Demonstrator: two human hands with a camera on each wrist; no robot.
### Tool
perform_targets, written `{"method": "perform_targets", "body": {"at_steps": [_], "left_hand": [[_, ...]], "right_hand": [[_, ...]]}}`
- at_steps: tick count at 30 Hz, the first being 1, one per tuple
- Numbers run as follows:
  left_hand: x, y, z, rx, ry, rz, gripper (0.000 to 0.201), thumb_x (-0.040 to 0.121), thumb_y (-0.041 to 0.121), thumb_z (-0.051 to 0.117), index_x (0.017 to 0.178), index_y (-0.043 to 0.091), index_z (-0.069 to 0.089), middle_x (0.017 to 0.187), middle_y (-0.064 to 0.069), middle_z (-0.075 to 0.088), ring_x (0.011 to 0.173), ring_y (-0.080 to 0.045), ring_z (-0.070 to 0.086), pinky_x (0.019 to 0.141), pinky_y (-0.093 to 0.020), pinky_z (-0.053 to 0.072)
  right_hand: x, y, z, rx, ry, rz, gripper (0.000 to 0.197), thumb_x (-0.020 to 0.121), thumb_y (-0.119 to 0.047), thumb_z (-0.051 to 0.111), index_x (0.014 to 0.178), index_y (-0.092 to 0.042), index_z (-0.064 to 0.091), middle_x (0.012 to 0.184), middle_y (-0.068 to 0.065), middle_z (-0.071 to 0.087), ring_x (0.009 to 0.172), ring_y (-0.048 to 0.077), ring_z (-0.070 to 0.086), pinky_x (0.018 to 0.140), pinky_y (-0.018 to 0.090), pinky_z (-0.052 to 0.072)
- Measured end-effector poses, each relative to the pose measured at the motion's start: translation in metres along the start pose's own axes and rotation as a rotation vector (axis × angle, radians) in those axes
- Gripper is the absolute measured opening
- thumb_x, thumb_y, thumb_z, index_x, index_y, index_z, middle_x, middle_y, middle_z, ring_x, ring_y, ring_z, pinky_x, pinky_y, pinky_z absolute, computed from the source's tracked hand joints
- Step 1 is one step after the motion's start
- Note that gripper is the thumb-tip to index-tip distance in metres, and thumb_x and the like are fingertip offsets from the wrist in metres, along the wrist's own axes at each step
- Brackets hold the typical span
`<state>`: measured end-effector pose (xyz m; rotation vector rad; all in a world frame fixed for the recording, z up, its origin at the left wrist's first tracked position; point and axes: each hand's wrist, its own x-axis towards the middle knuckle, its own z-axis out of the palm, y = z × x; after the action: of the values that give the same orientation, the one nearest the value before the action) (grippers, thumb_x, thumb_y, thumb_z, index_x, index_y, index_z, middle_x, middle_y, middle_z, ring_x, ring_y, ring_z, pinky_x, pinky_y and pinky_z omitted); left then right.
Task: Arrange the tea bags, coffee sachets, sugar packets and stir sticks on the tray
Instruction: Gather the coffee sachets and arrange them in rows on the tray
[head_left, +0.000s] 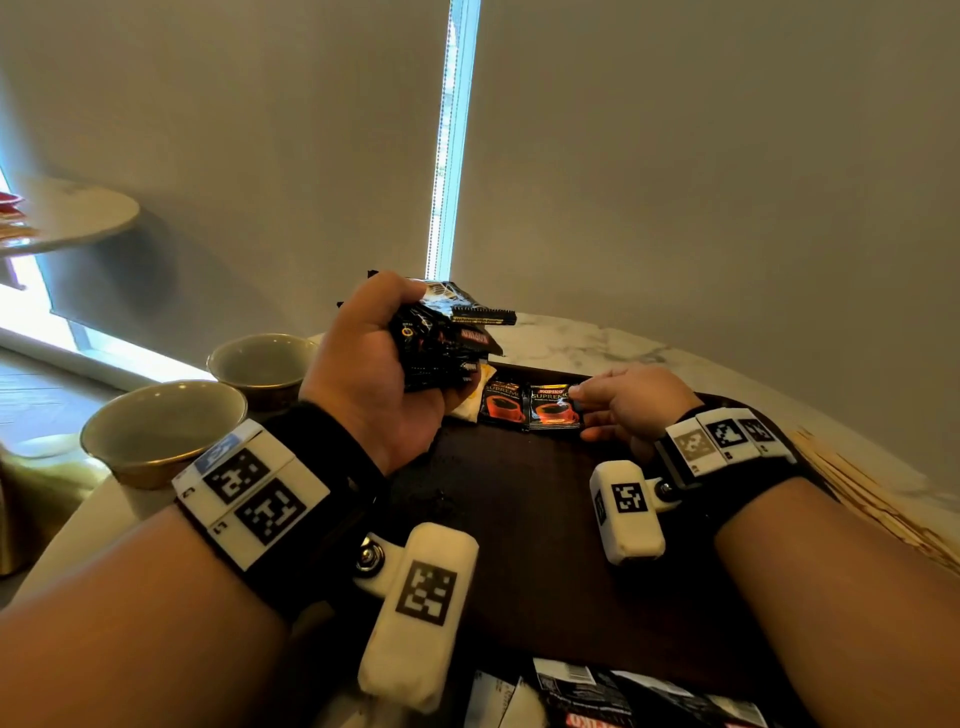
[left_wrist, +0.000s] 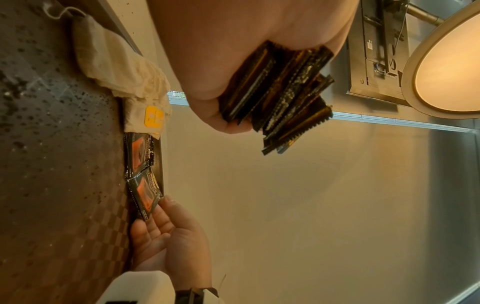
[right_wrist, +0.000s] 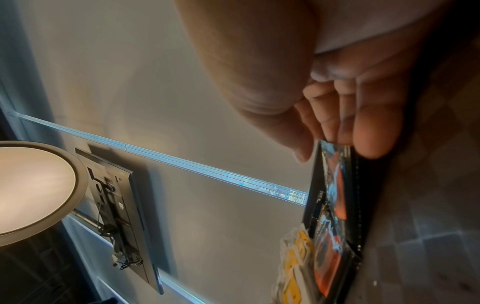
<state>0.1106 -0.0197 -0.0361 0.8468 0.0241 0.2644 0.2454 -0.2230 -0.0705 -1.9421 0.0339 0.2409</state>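
Observation:
My left hand (head_left: 363, 374) is raised above the tray's far left and grips a bunch of black coffee sachets (head_left: 441, 338); the left wrist view shows the same bunch of sachets (left_wrist: 280, 96) edge-on. On the dark brown tray (head_left: 519, 519), along its far edge, lie white tea bags (head_left: 470, 402) with yellow tags, then two coffee sachets side by side. The left sachet (head_left: 501, 405) lies free. My right hand (head_left: 628, 405) pinches the right edge of the right sachet (head_left: 555, 408) between thumb and fingertips (right_wrist: 371, 144). Wooden stir sticks (head_left: 872, 499) lie off the tray to the right.
Two gold-rimmed bowls (head_left: 161, 431) (head_left: 262, 364) stand left of the tray on the marble table (head_left: 597, 338). More packets (head_left: 597, 696) lie at the tray's near edge. A wall rises right behind the table. A second round table (head_left: 72, 213) is far left.

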Motion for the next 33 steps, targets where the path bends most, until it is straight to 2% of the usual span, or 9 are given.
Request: {"method": "perform_targets", "body": {"at_steps": [5,10,18,22,24,26,29,31,33], "left_hand": [[0.0,0.0,-0.001,-0.001,-0.004,-0.005,0.023,0.091,0.028,0.053,0.102,0.009,0.061,0.082,-0.007,0.066,0.068,-0.019,0.063,0.065,-0.032,0.049],[0.0,0.0,-0.001,0.0,0.005,-0.011,0.031,0.09,0.028,0.054,0.112,0.008,0.061,0.088,-0.01,0.066,0.073,-0.021,0.063,0.065,-0.032,0.05],[-0.001,-0.002,0.0,0.005,-0.003,-0.016,0.03,0.091,0.027,0.052,0.112,0.008,0.06,0.085,-0.009,0.066,0.069,-0.02,0.064,0.065,-0.031,0.05],[0.0,-0.002,0.001,0.014,-0.028,-0.048,0.028,0.093,0.028,0.051,0.11,0.008,0.063,0.084,-0.008,0.068,0.07,-0.02,0.064,0.063,-0.03,0.049],[-0.001,-0.002,0.001,0.02,-0.064,-0.063,0.025,0.094,0.028,0.05,0.101,0.009,0.065,0.081,-0.008,0.068,0.069,-0.02,0.064,0.064,-0.03,0.048],[-0.002,-0.002,0.002,0.032,-0.118,-0.089,0.025,0.095,0.029,0.048,0.095,0.009,0.065,0.077,-0.008,0.068,0.065,-0.019,0.064,0.065,-0.031,0.046],[-0.005,-0.002,0.003,0.044,-0.179,-0.147,0.027,0.095,0.029,0.046,0.1,0.008,0.061,0.081,-0.01,0.067,0.066,-0.02,0.065,0.062,-0.03,0.047],[-0.006,-0.002,0.004,0.056,-0.188,-0.187,0.03,0.094,0.03,0.047,0.112,0.009,0.058,0.094,-0.013,0.064,0.075,-0.024,0.064,0.061,-0.031,0.048],[-0.007,-0.003,0.004,0.066,-0.191,-0.213,0.035,0.092,0.032,0.049,0.119,0.01,0.056,0.1,-0.015,0.062,0.081,-0.025,0.063,0.064,-0.033,0.048]], "right_hand": [[-0.002,-0.003,0.001,-0.073,0.003,-0.015,0.014,0.096,-0.021,0.065,0.093,-0.008,0.061,0.094,0.011,0.067,0.081,0.02,0.06,0.062,0.027,0.048],[0.003,-0.003,-0.001,-0.078,0.024,-0.009,0.025,0.095,-0.025,0.066,0.106,-0.002,0.063,0.089,0.01,0.063,0.068,0.017,0.054,0.055,0.028,0.043],[0.009,-0.001,-0.004,-0.061,0.028,0.002,0.026,0.094,-0.028,0.067,0.105,-0.005,0.064,0.091,0.009,0.068,0.072,0.019,0.058,0.056,0.03,0.044],[0.001,-0.007,-0.005,-0.036,0.062,-0.22,0.008,0.09,-0.021,0.071,0.098,-0.019,0.069,0.091,0.004,0.07,0.065,0.015,0.056,0.051,0.028,0.043],[-0.012,-0.018,-0.003,0.108,-0.059,-0.374,0.021,0.09,-0.005,0.068,0.102,-0.022,0.07,0.089,0.003,0.065,0.061,0.009,0.056,0.046,0.021,0.043],[-0.027,-0.028,0.001,0.135,-0.198,-0.54,0.039,0.088,0.004,0.066,0.106,-0.03,0.073,0.098,0.003,0.063,0.069,0.009,0.058,0.052,0.02,0.047],[-0.046,-0.038,0.008,0.096,-0.323,-0.692,0.055,0.086,0.003,0.066,0.109,-0.046,0.072,0.112,0.0,0.061,0.082,0.011,0.057,0.069,0.023,0.053],[-0.055,-0.04,0.013,0.12,-0.373,-0.73,0.055,0.083,0.0,0.067,0.112,-0.046,0.072,0.112,0.002,0.062,0.084,0.013,0.058,0.078,0.03,0.057],[-0.061,-0.041,0.017,0.117,-0.4,-0.734,0.049,0.084,-0.003,0.069,0.114,-0.041,0.073,0.104,0.011,0.065,0.085,0.018,0.062,0.088,0.043,0.059]]}}
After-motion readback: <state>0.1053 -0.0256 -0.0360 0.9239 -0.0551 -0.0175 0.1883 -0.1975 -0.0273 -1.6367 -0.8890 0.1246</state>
